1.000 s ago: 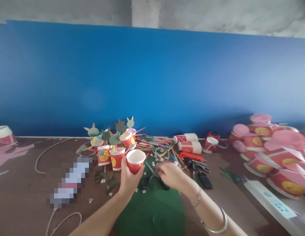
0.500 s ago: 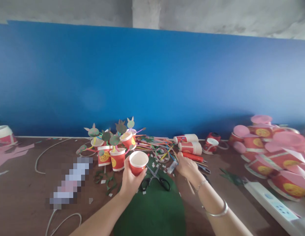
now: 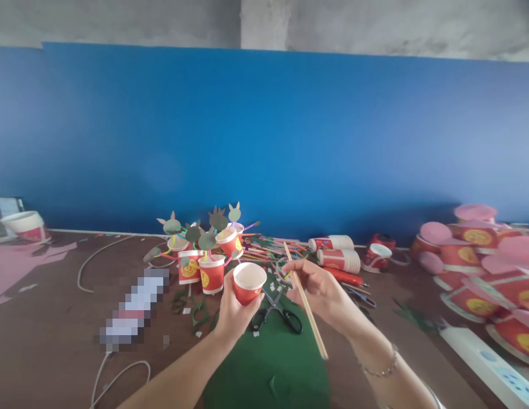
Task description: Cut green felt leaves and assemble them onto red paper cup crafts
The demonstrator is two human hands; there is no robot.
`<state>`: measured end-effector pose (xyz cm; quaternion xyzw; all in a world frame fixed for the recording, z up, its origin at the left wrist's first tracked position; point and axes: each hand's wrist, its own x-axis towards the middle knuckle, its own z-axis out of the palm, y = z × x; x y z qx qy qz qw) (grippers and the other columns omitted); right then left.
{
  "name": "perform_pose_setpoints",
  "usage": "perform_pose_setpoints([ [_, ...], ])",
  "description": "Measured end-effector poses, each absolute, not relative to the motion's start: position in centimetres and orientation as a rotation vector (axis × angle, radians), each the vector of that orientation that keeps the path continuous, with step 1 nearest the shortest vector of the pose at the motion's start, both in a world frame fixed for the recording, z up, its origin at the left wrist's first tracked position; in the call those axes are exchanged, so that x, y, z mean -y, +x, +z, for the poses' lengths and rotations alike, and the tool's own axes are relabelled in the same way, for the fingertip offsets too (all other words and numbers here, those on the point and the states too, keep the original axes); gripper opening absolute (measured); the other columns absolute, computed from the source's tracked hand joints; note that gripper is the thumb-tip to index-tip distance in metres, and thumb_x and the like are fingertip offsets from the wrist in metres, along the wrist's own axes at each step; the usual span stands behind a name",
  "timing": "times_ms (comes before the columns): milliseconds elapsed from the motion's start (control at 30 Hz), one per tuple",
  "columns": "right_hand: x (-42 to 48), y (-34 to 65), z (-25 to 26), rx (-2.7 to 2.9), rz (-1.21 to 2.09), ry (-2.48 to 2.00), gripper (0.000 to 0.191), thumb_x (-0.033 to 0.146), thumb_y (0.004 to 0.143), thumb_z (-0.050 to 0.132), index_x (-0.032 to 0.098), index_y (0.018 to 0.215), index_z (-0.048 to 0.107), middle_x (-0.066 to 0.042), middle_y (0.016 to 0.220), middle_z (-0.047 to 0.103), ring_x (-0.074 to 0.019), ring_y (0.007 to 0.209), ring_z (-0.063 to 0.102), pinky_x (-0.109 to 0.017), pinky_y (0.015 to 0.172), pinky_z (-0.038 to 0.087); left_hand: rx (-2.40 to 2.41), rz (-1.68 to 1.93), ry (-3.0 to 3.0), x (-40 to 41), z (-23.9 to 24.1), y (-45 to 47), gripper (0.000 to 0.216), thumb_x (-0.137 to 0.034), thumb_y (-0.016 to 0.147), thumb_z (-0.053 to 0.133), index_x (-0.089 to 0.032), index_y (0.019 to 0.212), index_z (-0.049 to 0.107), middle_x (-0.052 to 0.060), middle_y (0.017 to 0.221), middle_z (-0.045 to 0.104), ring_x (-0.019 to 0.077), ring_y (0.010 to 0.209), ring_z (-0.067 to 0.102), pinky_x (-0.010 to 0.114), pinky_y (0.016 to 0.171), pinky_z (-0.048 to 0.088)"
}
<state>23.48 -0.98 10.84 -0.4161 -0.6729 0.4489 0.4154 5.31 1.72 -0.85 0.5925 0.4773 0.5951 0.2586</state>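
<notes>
My left hand (image 3: 233, 311) is wrapped round a small red paper cup (image 3: 248, 282), held upright with its white inside showing. Just to its right, my right hand (image 3: 319, 294) pinches a thin wooden stick (image 3: 305, 301) that slants from upper left down to lower right. Black-handled scissors (image 3: 276, 311) lie on a sheet of green felt (image 3: 268, 363) between and below the two hands. Behind the cup stand several red cups (image 3: 211, 272) with straws and green paper leaves stuck in them.
A heap of coloured straws (image 3: 268, 250) and lying stacks of red cups (image 3: 338, 259) sit behind the hands. Piles of red cups with pink paper discs (image 3: 477, 255) fill the right. A white power strip (image 3: 486, 358) lies at lower right, white cable (image 3: 98, 258) at left.
My right hand left the scissors, reached right to the tools, and now has come back holding a wooden stick. The left hand kept the cup, shifting slightly right.
</notes>
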Motion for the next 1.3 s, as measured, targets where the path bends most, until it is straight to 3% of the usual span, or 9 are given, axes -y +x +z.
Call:
perform_pose_setpoints([
  [67,1.5,22.7,10.5,1.783,0.910,-1.065,0.017,0.036,0.083,0.052,0.020,0.089,0.055,0.003,0.066,0.045,-0.0109,0.058,0.042,-0.023,0.051,0.034,-1.284,1.612,1.603,-1.7,-0.9,5.3,0.060,-0.026,0.068,0.070,-0.018,0.117,0.038,0.008,0.103,0.056,0.0213,0.093,0.058,0.036,0.084,0.046],
  [167,1.9,21.9,9.7,1.942,0.537,-1.017,0.027,0.028,0.092,0.032,0.020,0.081,0.055,-0.001,0.073,0.053,-0.0143,0.067,0.047,-0.028,0.063,0.037,-1.247,1.611,1.616,-1.6,-0.9,5.3,0.060,-0.025,0.067,0.070,-0.017,0.117,0.038,0.009,0.104,0.057,0.0218,0.093,0.059,0.037,0.085,0.046],
  [333,1.8,21.1,8.3,1.998,0.225,-1.056,0.015,0.013,0.085,0.035,0.022,0.078,0.045,-0.001,0.072,0.053,-0.0164,0.071,0.048,-0.029,0.067,0.038,-1.224,1.601,1.651,-1.7,-1.2,5.3,0.061,-0.024,0.067,0.069,-0.018,0.119,0.038,0.009,0.106,0.057,0.0228,0.096,0.058,0.038,0.086,0.045],
  [700,1.1,20.8,7.2,2.157,0.107,-0.903,0.019,0.003,0.077,0.032,0.020,0.080,0.040,0.001,0.070,0.054,-0.0131,0.061,0.049,-0.029,0.069,0.034,-1.240,1.590,1.748,-1.5,-1.1,5.4,0.060,-0.023,0.067,0.069,-0.020,0.119,0.039,0.009,0.107,0.058,0.0233,0.097,0.060,0.037,0.083,0.048],
  [1300,1.3,20.2,7.7,2.362,0.000,-0.949,0.014,0.008,0.077,0.035,0.019,0.073,0.041,0.002,0.064,0.050,-0.0128,0.058,0.044,-0.029,0.065,0.024,-1.249,1.560,1.918,0.0,-0.7,5.8,0.062,-0.019,0.062,0.070,-0.019,0.118,0.045,0.010,0.105,0.059,0.0248,0.097,0.058,0.038,0.085,0.046],
])
